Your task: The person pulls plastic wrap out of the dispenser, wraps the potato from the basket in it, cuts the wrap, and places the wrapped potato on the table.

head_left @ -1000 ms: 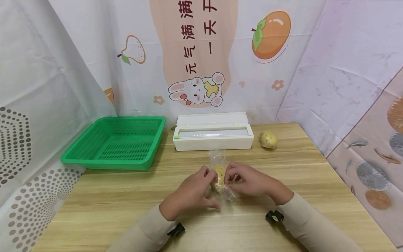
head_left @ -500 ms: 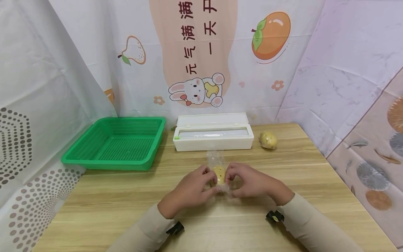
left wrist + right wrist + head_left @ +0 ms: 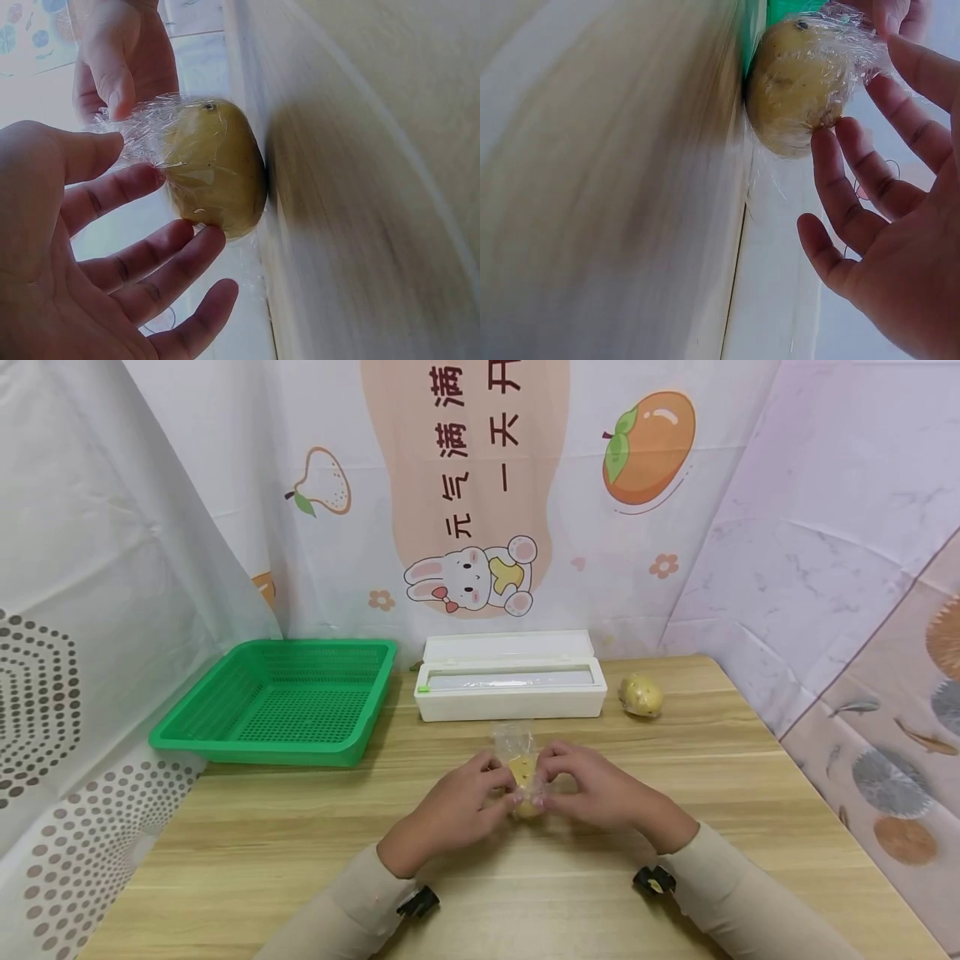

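A potato (image 3: 217, 169) lies on the table with clear plastic wrap (image 3: 146, 131) drawn over it and bunched on its upper side. My left hand (image 3: 457, 810) pinches the wrap between thumb and index finger, while other fingertips touch the potato's side. From the other side my right hand (image 3: 592, 789) pinches the wrap too, its middle fingers against the potato in the right wrist view. A flat strip of wrap (image 3: 513, 737) stretches beyond the potato toward a white wrap dispenser (image 3: 510, 704), whose lid stands up.
A green plastic basket (image 3: 273, 747) stands at the back left of the wooden table (image 3: 300, 835). Another potato (image 3: 641, 696), covered in wrap, sits right of the dispenser. Printed cloth hangs behind and at both sides.
Both hands have brought the near end of the wrap up over the potato. My left thumb has closed in toward the index finger, and the fingertips now meet above the potato.
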### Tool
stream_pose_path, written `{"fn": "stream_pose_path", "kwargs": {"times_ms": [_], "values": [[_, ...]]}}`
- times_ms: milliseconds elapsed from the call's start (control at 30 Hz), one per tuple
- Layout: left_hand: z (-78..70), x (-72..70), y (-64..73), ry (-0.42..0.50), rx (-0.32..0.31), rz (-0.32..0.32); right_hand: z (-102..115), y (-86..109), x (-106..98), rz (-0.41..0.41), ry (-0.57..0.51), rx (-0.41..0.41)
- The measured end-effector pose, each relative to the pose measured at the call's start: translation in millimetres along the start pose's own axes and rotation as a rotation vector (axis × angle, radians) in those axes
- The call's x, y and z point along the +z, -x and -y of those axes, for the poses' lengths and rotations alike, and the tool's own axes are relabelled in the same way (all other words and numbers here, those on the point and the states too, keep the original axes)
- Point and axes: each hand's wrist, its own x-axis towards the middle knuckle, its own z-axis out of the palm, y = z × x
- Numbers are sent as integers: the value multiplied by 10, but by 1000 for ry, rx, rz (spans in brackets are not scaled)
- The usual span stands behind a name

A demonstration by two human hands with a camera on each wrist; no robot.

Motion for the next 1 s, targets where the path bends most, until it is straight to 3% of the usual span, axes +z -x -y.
{"fn": "stream_pose_path", "kwargs": {"times_ms": [433,867,1000], "values": [[18,26,-24,5,-22,-48,1,-21,20,-60,-57,43],[25,54,-45,41,-99,-93,72,-53,42,-126,-104,273],[28,71,-44,80,-144,-95,72,-66,47,-157,-146,301]]}}
